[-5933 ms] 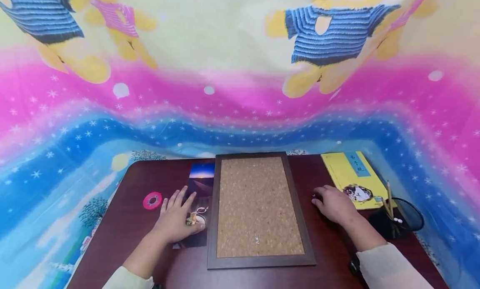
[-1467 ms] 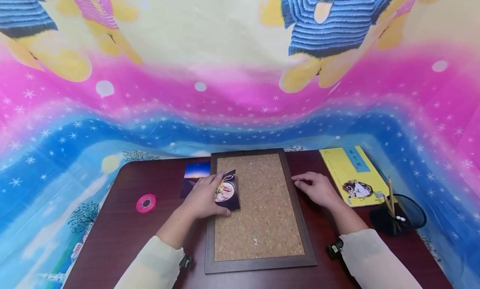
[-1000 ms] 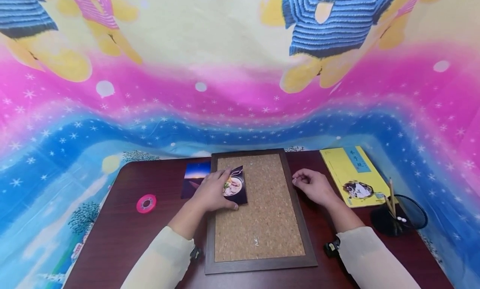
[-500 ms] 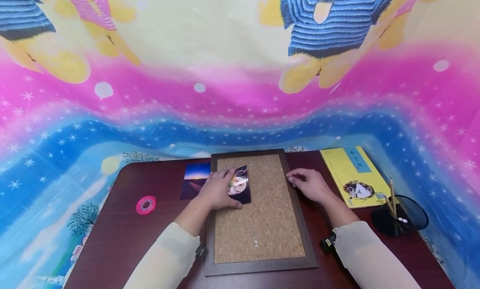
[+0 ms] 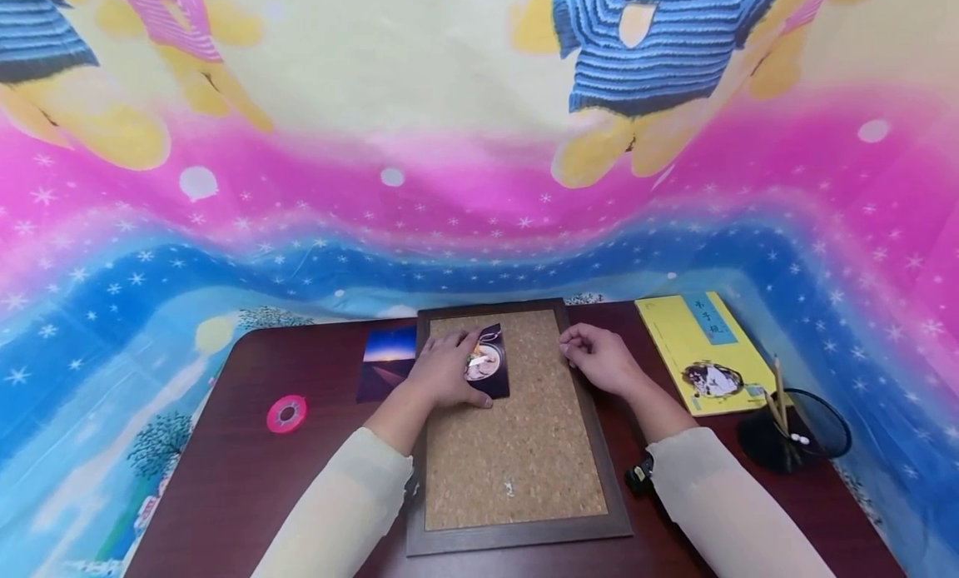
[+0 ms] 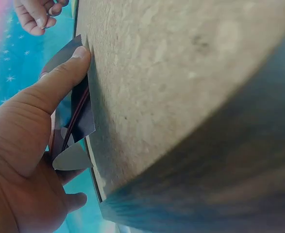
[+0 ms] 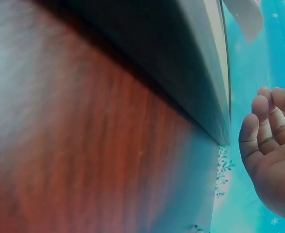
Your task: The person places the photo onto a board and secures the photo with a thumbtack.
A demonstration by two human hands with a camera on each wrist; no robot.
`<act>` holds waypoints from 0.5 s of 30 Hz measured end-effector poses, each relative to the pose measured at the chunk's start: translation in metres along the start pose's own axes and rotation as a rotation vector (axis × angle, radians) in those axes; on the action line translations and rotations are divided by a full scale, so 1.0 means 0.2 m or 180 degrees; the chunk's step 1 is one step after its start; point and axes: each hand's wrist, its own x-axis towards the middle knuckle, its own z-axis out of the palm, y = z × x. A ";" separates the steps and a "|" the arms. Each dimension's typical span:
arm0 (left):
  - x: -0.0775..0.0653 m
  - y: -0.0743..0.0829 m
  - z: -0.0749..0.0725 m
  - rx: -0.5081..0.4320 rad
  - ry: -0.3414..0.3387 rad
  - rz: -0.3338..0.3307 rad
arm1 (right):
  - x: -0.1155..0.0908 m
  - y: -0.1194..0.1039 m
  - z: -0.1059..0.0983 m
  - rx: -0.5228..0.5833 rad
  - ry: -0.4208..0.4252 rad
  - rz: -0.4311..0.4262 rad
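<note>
My left hand [image 5: 449, 368] holds a photo [image 5: 499, 385] of a bowl of food, thumb along its near edge and fingers across its left part. In the left wrist view, the photo [image 6: 86, 114] curves close over the cork board [image 6: 147, 92], its shadow falling on the cork. The framed cork board [image 5: 517, 445] lies upright on the table. By the board's right edge, my right hand [image 5: 603, 363] has thumb and index fingertips pinched together. The left wrist view shows a tiny tip at those fingertips, too small to make out. In the right wrist view, the right hand [image 7: 273, 145] has its other fingers curled.
A sunset photo [image 5: 387, 363] lies left of the board, near a pink roll of tape [image 5: 287, 414]. At right are a yellow book [image 5: 708, 353] and a black mesh pen holder [image 5: 772, 445] with pencils. A printed curtain [image 5: 449, 145] surrounds the dark red table [image 5: 247, 478].
Since the earliest frame my left hand has picked up the food photo and brought it right, over the board's upper left. My right hand has come in from beside the book to the board's edge.
</note>
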 end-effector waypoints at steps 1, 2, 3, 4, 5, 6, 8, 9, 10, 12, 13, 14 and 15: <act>0.01 0.00 0.00 -0.0010 -0.0006 0.0008 | 0.01 -0.01 0.00 0.0023 0.0002 0.0005; 0.02 0.00 0.00 -0.0007 -0.0018 0.0009 | 0.01 -0.01 0.01 0.0034 -0.0005 0.0014; 0.03 0.00 0.01 -0.0009 -0.0029 0.0012 | 0.02 -0.01 0.01 0.0056 -0.0025 0.0016; 0.04 0.00 0.01 -0.0002 -0.0035 0.0013 | 0.03 -0.02 0.02 0.0062 -0.0037 0.0014; 0.05 0.00 0.00 0.0031 -0.0040 0.0017 | 0.03 -0.02 0.02 0.0066 -0.0046 0.0012; 0.06 -0.01 0.00 0.0043 -0.0045 0.0018 | 0.04 -0.03 0.02 0.0063 -0.0057 0.0006; 0.08 0.00 0.00 0.0076 -0.0063 0.0012 | 0.06 -0.04 0.03 -0.0005 -0.0059 -0.0034; 0.09 0.00 -0.01 0.0081 -0.0076 0.0006 | 0.06 -0.04 0.03 -0.0035 -0.0054 -0.0050; 0.09 0.00 -0.01 0.0078 -0.0087 0.0000 | 0.07 -0.04 0.03 -0.0071 -0.0046 -0.0062; 0.11 0.01 -0.02 0.0062 -0.0121 -0.0011 | 0.09 -0.05 0.04 -0.0119 -0.0043 -0.0058; 0.11 0.01 -0.03 0.0051 -0.0132 -0.0013 | 0.10 -0.06 0.04 -0.0138 -0.0043 -0.0055; 0.12 0.01 -0.03 0.0035 -0.0140 -0.0017 | 0.11 -0.06 0.04 -0.0147 -0.0047 -0.0049; 0.13 0.01 -0.03 0.0030 -0.0149 -0.0022 | 0.12 -0.06 0.05 -0.0150 -0.0046 -0.0037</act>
